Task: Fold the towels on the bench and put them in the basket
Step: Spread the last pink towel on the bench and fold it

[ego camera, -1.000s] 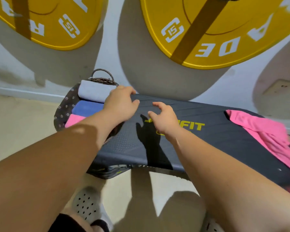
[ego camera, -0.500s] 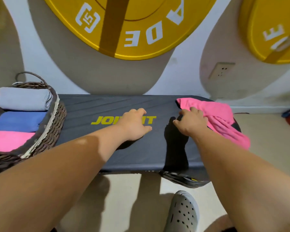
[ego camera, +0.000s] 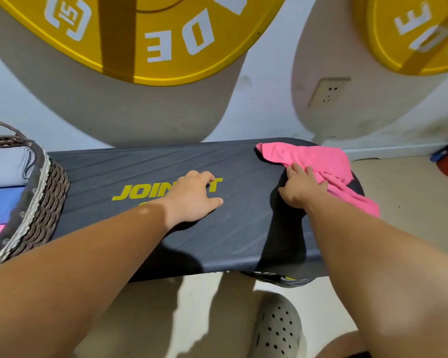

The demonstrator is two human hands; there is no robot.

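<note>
The pink towel [ego camera: 308, 158] lies crumpled at the right end of the tabletop [ego camera: 140, 164], and 1 part of it hangs over the right edge. I think this is the main risk. If the pull catches only a thin layer of cloth, the hanging part can drag the towel down to the floor. The cloth may also come up as a bunch, and then the fold will be uneven.

The right grip [ego camera: 301, 188] lies on the near-left edge of the towel, with the fingers bent onto the cloth. I cannot tell if they already pinch it, because their underside is hidden. The left grip [ego camera: 192, 197] rests on the tabletop over the yellow lettering [ego camera: 140, 192], fingers loosely bent, holding nothing, apart from the towel. Both forearms are stretched forward. The basket [ego camera: 47, 200], just beside the left end, holds 3 folded towels [ego camera: 3, 166].
</note>
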